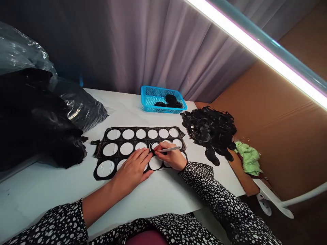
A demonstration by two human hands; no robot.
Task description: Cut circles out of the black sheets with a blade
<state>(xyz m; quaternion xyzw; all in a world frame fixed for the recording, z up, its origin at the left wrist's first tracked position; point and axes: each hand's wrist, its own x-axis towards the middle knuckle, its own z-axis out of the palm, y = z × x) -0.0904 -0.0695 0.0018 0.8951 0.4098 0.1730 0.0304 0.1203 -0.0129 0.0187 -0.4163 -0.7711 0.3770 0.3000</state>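
Note:
A black sheet [120, 141] with rows of large round holes lies flat on the white table, its edges ragged. My left hand [134, 166] rests palm down across its middle and lower rows, fingers stretched out. Pinched in my right hand [172, 156] is a slim pale tool [168, 149], like a pen or craft knife; its exact kind is not clear. The tool's tip points left, at the edge of a hole in the middle row. There a thin black ring [151, 145] shows beside my right fingertips. Both hands cover some of the holes.
A blue plastic basket [143, 102] holding black discs [170, 99] stands at the back. Black scraps [209, 127] are heaped to the right, near a green cloth [247, 158]. Black plastic bags [33, 115] crowd the left side. A bright tube lamp [255, 44] crosses above.

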